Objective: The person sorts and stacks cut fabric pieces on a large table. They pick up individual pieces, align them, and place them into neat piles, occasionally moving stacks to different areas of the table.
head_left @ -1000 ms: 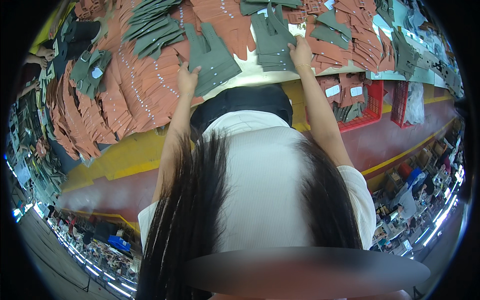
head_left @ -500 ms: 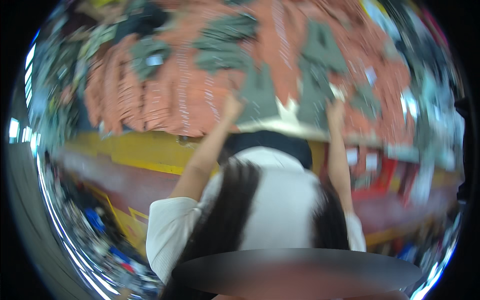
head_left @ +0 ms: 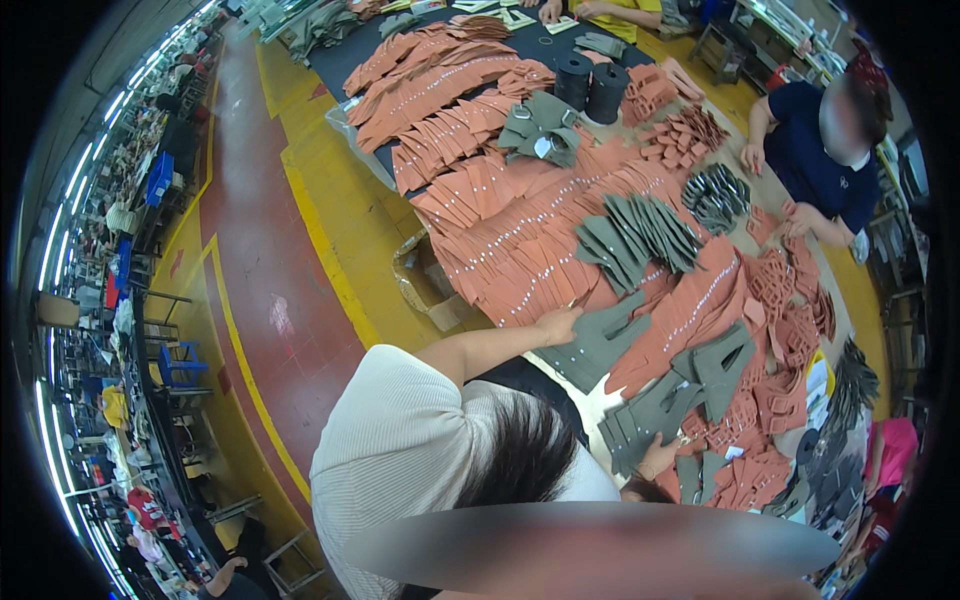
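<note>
Dark green cut fabric pieces (head_left: 583,352) lie over a bed of orange-pink pieces in front of me. My left hand (head_left: 558,325) is closed at the far-left edge of one green piece, its fingertips partly hidden. More green pieces (head_left: 650,412) lie to the right, long and strap-like, with small pale marks. My right hand (head_left: 657,458) is at their near edge, fingers bent against the fabric. A pale cream patch (head_left: 594,408) shows between the two green groups.
Orange-pink pieces (head_left: 530,255) cover the table in overlapping rows. Green stacks (head_left: 635,240) and black spools (head_left: 605,92) stand farther off. A co-worker in a navy shirt (head_left: 825,150) is across the table. An open carton (head_left: 430,285) sits by the table's left side.
My view has turned, so the table now runs diagonally and the aisle shows at left. The picture has sharpened. Both hands remain by the green pieces.
</note>
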### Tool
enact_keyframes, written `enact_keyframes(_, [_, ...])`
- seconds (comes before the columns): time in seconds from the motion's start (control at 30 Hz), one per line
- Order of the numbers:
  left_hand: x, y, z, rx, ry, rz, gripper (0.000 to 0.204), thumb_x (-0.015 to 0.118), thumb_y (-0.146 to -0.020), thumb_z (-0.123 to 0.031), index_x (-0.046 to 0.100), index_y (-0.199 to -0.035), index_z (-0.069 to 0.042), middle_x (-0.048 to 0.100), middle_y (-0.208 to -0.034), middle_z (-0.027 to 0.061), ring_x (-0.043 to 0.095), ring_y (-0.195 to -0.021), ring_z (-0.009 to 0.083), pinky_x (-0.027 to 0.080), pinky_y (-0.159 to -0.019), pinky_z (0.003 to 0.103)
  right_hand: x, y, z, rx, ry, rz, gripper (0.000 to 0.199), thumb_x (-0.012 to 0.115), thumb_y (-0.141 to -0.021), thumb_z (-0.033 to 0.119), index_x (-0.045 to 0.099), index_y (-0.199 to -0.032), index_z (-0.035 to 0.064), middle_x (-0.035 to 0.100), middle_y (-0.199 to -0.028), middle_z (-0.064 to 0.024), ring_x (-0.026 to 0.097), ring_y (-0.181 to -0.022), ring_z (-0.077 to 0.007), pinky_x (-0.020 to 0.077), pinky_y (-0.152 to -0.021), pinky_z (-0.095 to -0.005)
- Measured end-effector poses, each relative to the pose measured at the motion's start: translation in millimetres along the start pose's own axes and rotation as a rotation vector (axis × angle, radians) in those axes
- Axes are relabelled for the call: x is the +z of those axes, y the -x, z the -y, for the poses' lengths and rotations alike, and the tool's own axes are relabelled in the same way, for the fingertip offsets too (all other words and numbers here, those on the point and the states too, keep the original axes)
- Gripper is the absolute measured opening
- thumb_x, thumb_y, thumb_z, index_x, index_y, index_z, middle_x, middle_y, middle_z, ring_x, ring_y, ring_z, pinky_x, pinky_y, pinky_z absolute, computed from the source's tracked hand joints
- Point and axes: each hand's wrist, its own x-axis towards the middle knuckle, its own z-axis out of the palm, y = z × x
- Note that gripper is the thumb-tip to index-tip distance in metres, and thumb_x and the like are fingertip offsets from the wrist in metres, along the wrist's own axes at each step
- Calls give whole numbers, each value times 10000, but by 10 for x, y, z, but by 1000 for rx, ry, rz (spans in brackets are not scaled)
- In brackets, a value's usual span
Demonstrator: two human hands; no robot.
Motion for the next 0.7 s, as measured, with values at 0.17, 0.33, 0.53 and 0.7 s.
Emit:
enact_keyframes(0.17, [-82,83,52,-30,24,17,519,644,-747,-161,466,-1214,-18,542,-1142,228,513,-1109,362,428,-928,419,-103,-9,104,36,-87,33,481,680,-787,175,491,-1150,-78,579,-1085,-275,563,-992,-416,448,-844,-420])
enact_keyframes(0.33, [-93,144,97,-30,74,-22,453,624,-743,-147,509,-1166,-32,568,-1102,212,540,-1077,353,445,-904,425,-134,-13,110,128,-135,110,537,688,-780,174,463,-1203,-69,568,-1127,-262,555,-1037,-398,441,-877,-410])
enact_keyframes(0.53, [-46,73,120,-92,61,38,465,639,-750,-159,515,-1183,-45,554,-1145,202,522,-1099,351,426,-929,413,-7,-25,2,114,-53,55,554,694,-774,163,453,-1221,-56,541,-1184,-251,542,-1067,-390,432,-898,-402])
enact_keyframes(0.7, [-21,53,139,-48,16,-9,473,637,-739,-167,513,-1179,-43,573,-1113,198,542,-1072,351,445,-902,423,-55,19,70,99,-75,32,569,701,-765,157,446,-1229,-51,538,-1184,-240,528,-1078,-391,421,-916,-394])
